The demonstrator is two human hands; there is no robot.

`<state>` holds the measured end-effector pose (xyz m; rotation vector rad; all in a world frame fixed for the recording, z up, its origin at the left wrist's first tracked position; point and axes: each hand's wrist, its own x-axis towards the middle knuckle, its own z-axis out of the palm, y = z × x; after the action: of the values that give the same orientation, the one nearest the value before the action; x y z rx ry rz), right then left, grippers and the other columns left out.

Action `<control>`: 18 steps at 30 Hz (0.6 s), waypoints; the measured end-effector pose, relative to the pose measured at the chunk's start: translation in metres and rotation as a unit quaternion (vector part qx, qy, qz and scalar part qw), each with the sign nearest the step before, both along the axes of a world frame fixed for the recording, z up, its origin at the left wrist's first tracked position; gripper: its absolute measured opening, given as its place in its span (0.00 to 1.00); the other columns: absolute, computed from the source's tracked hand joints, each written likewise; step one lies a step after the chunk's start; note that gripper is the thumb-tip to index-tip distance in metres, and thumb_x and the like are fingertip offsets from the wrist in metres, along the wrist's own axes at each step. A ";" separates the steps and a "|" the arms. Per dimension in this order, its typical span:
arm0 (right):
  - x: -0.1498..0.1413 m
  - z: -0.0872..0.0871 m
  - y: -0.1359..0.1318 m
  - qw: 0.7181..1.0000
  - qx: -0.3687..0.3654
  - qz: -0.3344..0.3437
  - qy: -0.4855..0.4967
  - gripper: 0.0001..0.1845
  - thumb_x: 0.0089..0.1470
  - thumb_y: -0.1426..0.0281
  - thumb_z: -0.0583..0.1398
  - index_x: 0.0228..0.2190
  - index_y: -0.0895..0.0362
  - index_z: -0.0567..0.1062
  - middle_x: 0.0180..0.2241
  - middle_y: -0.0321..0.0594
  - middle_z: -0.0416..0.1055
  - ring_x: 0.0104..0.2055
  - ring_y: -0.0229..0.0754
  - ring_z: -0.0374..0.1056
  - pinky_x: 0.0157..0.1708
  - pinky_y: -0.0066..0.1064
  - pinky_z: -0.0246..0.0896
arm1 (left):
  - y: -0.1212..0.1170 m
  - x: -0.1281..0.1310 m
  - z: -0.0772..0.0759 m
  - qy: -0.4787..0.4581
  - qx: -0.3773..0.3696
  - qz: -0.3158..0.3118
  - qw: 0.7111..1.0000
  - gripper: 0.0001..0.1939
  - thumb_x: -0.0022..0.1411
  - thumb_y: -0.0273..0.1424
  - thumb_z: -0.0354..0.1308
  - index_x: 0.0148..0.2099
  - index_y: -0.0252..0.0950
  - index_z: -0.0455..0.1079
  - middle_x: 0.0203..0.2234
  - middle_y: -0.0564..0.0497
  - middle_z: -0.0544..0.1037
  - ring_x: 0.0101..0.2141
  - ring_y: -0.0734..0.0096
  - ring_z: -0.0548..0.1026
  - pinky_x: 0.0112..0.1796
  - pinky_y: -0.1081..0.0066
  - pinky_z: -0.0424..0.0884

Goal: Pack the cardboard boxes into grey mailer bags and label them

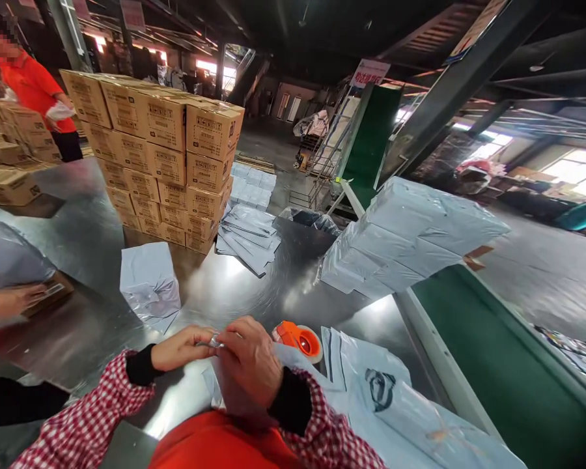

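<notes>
My left hand [183, 347] and my right hand [251, 361] meet close in front of my chest, fingers pinched together on a small shiny strip [216, 341] that I cannot name for sure. Both wrists show red checked sleeves. An orange tape dispenser [299, 339] lies just right of my right hand on the steel table [234, 286]. Pale grey mailer bags [371, 384] lie flat under and to the right of my right arm. A wrapped grey parcel [149, 283] stands beyond my left hand.
A stack of brown cartons [166, 156] rises at the back left, with flat mailers [249, 238] beside it. A bundle of grey bags [405, 238] sits at the right by a green conveyor belt [493, 371]. Another person's hand [10, 301] holds a box at far left; a person in red [34, 91] stands behind.
</notes>
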<state>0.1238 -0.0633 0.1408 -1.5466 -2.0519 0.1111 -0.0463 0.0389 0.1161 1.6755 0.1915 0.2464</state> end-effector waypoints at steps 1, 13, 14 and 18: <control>-0.003 0.001 -0.001 1.000 -0.001 -0.009 -0.024 0.05 0.56 0.69 0.62 0.35 0.55 0.78 0.33 0.39 0.74 0.36 0.43 0.65 0.36 0.34 0.58 | 0.000 0.000 0.002 0.005 -0.004 0.001 1.000 0.17 0.66 0.40 0.53 0.47 0.38 0.77 0.41 0.49 0.79 0.44 0.62 0.73 0.49 0.67 0.66; -0.014 -0.002 -0.003 1.000 -0.010 -0.016 -0.011 0.09 0.57 0.75 0.59 0.36 0.52 0.79 0.29 0.36 0.73 0.32 0.40 0.65 0.32 0.31 0.57 | -0.009 -0.003 0.007 0.004 0.058 0.019 0.998 0.18 0.67 0.38 0.50 0.47 0.34 0.77 0.40 0.48 0.80 0.43 0.60 0.74 0.48 0.66 0.67; -0.013 -0.003 -0.004 1.000 -0.019 -0.014 0.010 0.09 0.59 0.74 0.58 0.36 0.53 0.79 0.28 0.36 0.72 0.31 0.39 0.65 0.32 0.30 0.57 | -0.009 -0.003 0.007 0.003 0.060 0.020 0.998 0.18 0.67 0.37 0.49 0.47 0.34 0.77 0.40 0.47 0.79 0.44 0.60 0.74 0.48 0.65 0.67; -0.005 -0.003 -0.007 0.995 -0.021 -0.010 0.094 0.13 0.64 0.69 0.54 0.34 0.55 0.78 0.28 0.37 0.71 0.30 0.39 0.65 0.29 0.29 0.59 | -0.010 -0.001 0.008 -0.018 0.052 0.017 0.998 0.17 0.67 0.35 0.49 0.48 0.34 0.76 0.42 0.47 0.79 0.45 0.60 0.73 0.50 0.64 0.66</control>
<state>0.1185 -0.0706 0.1376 -1.5196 -1.8974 0.2834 -0.0473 0.0293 0.1243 1.7704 0.1831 0.3154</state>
